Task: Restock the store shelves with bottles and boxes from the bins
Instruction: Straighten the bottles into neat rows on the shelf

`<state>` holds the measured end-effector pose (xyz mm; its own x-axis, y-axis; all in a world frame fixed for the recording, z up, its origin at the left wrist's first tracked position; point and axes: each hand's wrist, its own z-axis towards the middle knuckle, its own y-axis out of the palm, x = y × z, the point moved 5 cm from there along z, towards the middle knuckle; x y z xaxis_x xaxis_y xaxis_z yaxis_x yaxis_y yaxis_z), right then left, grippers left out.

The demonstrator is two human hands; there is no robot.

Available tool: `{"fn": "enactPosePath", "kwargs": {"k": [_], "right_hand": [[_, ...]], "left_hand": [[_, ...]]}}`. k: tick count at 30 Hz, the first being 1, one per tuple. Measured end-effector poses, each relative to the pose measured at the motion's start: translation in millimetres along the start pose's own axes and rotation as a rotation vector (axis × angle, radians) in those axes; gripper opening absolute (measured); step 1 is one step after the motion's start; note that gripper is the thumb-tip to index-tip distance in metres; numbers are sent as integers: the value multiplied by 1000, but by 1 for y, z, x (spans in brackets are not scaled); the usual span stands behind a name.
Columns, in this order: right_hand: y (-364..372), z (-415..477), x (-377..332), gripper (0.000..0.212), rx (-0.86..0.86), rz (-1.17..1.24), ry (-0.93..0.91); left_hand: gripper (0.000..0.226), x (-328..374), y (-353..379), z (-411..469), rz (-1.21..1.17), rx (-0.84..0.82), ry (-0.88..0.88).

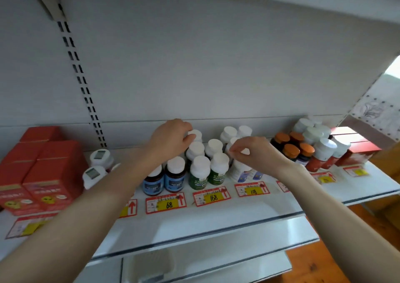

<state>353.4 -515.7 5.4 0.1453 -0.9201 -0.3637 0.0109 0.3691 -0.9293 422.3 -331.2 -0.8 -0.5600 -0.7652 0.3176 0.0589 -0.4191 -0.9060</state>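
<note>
Rows of white-capped bottles stand on the white shelf (227, 220). At the front are blue-labelled bottles (175, 180) and green-labelled bottles (200, 175), with more of each behind. My left hand (171, 139) reaches to the back of the green row, its fingers closed around the cap of the rearmost white-capped bottle (195, 134). My right hand (255, 152) curls over a white bottle with a blue-purple label (240, 172), thumb and fingers pinching its cap. The bottle's top is mostly hidden by my fingers.
Red boxes (47, 174) are stacked at the left, beside white jars (98, 157). To the right stand orange-capped bottles (291, 150), red-labelled white bottles (322, 155) and more red boxes (357, 150). Price tags (166, 202) line the front. A lower shelf (194, 259) juts out beneath.
</note>
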Motion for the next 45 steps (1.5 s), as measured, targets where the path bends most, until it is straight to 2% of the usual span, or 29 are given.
{"fn": "enactPosePath", "kwargs": {"k": [3,7,14,20,35,38,42,45], "right_hand": [[-7,11,6,17,-75,-9,-101],[4,28,5,26,-202,-139,-211],[28,33,-11,31,-344,-217,-274],[32,33,-12,30,-339,-182,-269],[35,29,-9,31,-344,-146,-269],[24,39,-3,33,-311,-96,-241],[8,61,-4,13,-240,-129,-233],[8,63,-8,27,-270,-138,-242]], "left_hand": [[35,15,7,-4,22,10,-22],[41,32,17,-17,120,-74,-46],[40,45,36,-31,325,-225,-12],[29,42,46,-29,268,-226,8],[35,39,47,-33,168,-237,-28],[38,35,29,-26,94,-185,-87],[26,21,11,-8,121,-89,-156],[31,27,12,-5,149,-91,-131]]}}
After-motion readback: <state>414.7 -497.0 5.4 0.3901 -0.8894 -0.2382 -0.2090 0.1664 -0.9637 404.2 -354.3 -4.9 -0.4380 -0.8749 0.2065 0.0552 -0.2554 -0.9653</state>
